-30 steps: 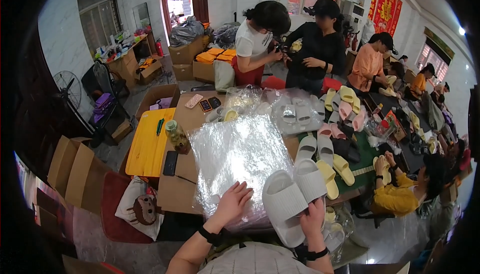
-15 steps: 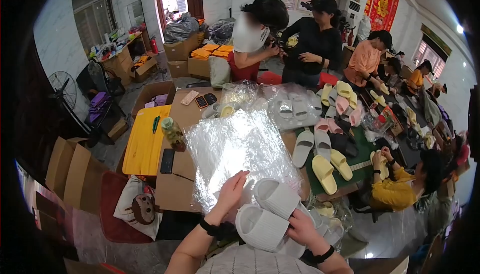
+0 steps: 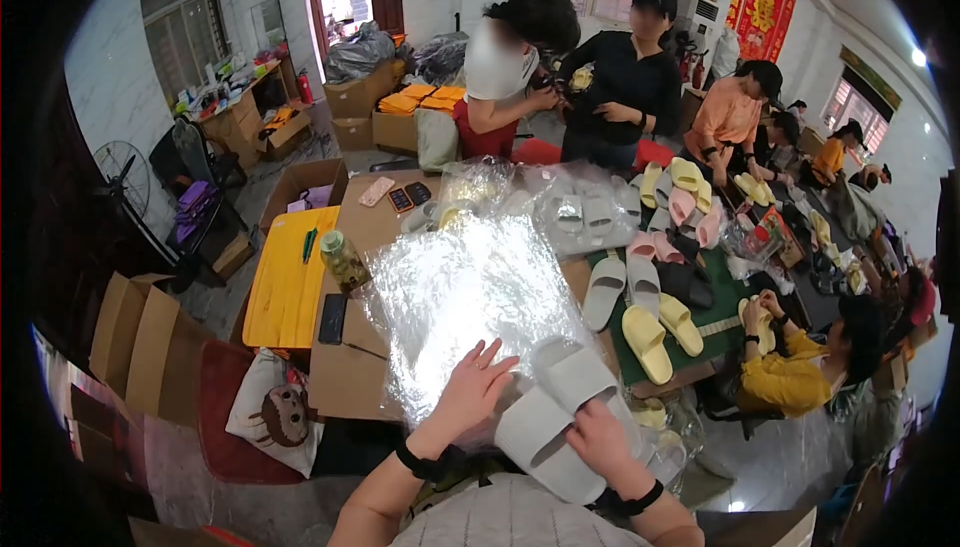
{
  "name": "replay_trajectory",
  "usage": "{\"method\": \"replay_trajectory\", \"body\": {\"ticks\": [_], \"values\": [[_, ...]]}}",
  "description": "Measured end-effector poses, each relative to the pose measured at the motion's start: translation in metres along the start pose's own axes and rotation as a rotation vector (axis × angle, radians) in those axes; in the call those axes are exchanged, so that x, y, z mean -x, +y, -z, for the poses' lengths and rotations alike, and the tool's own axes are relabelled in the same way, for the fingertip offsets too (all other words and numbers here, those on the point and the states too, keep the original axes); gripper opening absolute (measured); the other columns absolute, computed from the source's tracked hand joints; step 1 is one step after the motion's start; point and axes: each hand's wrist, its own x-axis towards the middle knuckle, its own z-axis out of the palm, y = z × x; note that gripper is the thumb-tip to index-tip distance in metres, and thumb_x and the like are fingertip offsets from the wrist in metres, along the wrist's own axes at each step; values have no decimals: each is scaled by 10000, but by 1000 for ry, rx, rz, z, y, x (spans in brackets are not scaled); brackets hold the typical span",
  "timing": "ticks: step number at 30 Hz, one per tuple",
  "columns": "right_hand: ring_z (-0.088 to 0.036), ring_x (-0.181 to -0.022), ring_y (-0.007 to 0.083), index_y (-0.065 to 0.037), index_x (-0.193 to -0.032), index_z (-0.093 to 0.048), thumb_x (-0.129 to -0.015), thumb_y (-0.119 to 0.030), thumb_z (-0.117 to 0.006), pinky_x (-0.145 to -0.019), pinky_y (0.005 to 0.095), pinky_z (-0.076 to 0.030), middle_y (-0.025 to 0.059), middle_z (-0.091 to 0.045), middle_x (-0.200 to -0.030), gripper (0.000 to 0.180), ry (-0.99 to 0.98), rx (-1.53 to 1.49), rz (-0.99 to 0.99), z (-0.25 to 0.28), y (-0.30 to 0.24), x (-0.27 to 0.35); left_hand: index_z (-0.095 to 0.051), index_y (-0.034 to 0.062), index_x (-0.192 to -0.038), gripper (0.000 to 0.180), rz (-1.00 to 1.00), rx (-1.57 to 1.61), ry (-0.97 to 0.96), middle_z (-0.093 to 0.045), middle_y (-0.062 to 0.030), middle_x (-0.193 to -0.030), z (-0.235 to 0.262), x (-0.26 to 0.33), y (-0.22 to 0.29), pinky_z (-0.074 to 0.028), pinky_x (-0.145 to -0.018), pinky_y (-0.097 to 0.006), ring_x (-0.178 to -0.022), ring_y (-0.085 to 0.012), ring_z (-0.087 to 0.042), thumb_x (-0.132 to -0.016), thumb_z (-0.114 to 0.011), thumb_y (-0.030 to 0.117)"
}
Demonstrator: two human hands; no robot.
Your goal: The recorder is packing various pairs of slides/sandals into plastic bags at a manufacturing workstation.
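Observation:
A pair of light grey slide slippers (image 3: 545, 444) is in my right hand (image 3: 602, 439), whose fingers close over the straps between the two. One slipper lies nearer me and the other farther off, both close to the table's front edge. My left hand (image 3: 474, 389) holds nothing; its fingers are spread over the near edge of a large shiny clear plastic bag (image 3: 470, 292). That bag lies flat on the brown cardboard table top (image 3: 345, 382), just beyond both hands. The left fingertips come close to the slippers; whether they touch the plastic I cannot tell.
Bagged grey slippers (image 3: 590, 209) lie beyond the plastic. Loose yellow slippers (image 3: 647, 343) and grey ones (image 3: 604, 292) sit at right on a green mat (image 3: 715, 347). To the left are a phone (image 3: 333, 318), a jar (image 3: 342, 259) and a yellow board (image 3: 285, 292). Several co-workers stand or sit around.
The slippers have moved slightly right and turned, with my right hand now over their straps. My left hand has moved a little right, its fingers now spread.

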Motion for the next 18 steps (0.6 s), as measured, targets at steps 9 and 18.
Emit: {"method": "replay_trajectory", "body": {"ticks": [9,18], "values": [[-602,-934,356,-32,-979,-605,-851,-232,-692,-742,451,-529,145,-550,-1007,253,-36,11,56,-10,-3,-18,-649,174,-1318,350,-103,-65,-16,-517,-183,-1458,-7,6,11,-345,-1126,-536,-1345,-472,-430,-983,-572,242],[-607,-906,394,-22,-981,-600,-858,-184,-692,-766,487,-516,173,-565,-1015,224,94,-23,-30,-38,-3,-52,-623,176,-1357,368,-184,-35,-92,-445,-122,-1538,-9,12,24,-251,-1173,-577,-1430,-430,-352,-1000,-553,231]]}}
